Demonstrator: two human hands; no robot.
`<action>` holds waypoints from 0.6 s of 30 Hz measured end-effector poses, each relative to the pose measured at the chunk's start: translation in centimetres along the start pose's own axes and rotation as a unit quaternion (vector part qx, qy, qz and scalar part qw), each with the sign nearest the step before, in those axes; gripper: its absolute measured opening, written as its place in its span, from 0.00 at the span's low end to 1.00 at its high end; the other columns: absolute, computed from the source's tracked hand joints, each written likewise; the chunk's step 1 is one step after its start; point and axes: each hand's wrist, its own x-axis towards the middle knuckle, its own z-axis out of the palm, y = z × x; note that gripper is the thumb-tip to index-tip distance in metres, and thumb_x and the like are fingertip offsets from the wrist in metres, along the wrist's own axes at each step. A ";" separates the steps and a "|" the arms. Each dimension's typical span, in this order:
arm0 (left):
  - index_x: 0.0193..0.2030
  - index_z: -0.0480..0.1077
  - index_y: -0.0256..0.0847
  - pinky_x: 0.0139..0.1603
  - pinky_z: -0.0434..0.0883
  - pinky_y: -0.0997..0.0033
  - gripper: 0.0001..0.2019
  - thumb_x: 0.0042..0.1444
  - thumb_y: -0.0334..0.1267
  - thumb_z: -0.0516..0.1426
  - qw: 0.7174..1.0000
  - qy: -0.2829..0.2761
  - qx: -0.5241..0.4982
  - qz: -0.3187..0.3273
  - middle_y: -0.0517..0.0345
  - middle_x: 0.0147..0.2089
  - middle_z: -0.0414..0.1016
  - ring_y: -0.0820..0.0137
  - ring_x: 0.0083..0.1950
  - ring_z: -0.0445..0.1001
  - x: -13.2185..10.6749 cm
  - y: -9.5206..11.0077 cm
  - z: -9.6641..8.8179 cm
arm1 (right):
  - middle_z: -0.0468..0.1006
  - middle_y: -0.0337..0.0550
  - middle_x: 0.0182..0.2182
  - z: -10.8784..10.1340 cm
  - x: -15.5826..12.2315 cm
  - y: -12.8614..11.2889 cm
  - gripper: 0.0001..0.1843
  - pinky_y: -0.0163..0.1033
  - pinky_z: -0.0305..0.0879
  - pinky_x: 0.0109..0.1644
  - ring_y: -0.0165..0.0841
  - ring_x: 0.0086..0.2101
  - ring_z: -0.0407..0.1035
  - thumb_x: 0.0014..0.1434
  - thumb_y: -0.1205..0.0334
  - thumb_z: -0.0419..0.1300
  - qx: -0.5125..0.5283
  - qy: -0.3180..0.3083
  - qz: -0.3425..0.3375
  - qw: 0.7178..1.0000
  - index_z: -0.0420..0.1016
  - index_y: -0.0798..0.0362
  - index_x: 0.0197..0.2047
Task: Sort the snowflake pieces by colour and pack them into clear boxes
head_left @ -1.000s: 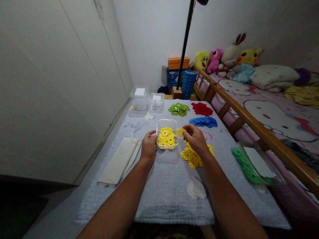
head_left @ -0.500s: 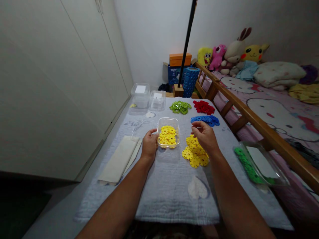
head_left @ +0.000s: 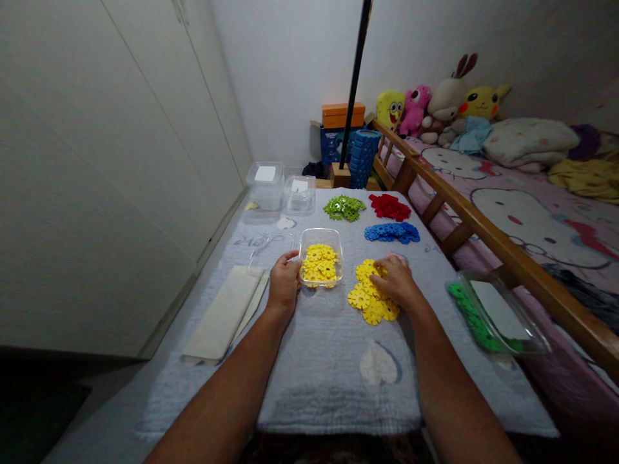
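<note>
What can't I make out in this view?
Head view:
Yellow pile: part hidden by the right hand, whose grip is unclear.
Clear box: lower pieces covered by those above.
Green pieces: any under the white label are hidden.
Black pole: top cut off by upper edge.

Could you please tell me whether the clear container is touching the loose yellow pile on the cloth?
Apart: the head view shows a strip of cloth between the right wall of the clear container and the yellow pile.

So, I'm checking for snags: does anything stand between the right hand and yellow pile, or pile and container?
Nothing visible blocks the right hand at the yellow pile; toward the clear container, only its side wall rises.
</note>
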 end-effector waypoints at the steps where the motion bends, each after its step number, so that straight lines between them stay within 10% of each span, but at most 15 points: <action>1: 0.48 0.70 0.37 0.16 0.50 0.79 0.20 0.48 0.41 0.61 1.000 0.002 0.000 -0.001 0.74 0.18 0.57 0.79 0.16 0.52 0.0 0.0 0.0 | 0.77 0.51 0.44 0.1 0.0 -0.1 0.12 0.52 0.57 0.60 0.49 0.56 0.64 0.51 0.59 0.64 -0.001 0.001 0.002 1.000 0.80 0.51 0.41; 11: 0.48 0.70 0.37 0.16 0.50 0.79 0.20 0.47 0.42 0.61 1.000 0.003 -0.005 -0.001 0.74 0.19 0.57 0.80 0.16 0.52 0.1 0.0 -0.1 | 0.71 0.37 0.25 -2.1 -0.2 -1.3 0.08 0.38 0.61 0.32 0.33 0.28 0.65 0.51 0.56 0.62 0.257 0.018 0.038 0.966 0.70 0.51 0.28; 18: 0.48 0.70 0.37 0.16 0.50 0.79 0.20 0.48 0.41 0.61 1.000 0.004 0.000 0.000 0.73 0.19 0.58 0.79 0.16 0.53 0.1 0.0 0.0 | 0.75 0.39 0.30 -1.1 -0.7 -6.1 0.10 0.39 0.68 0.38 0.34 0.32 0.71 0.53 0.54 0.64 0.434 0.087 0.033 0.896 0.73 0.50 0.35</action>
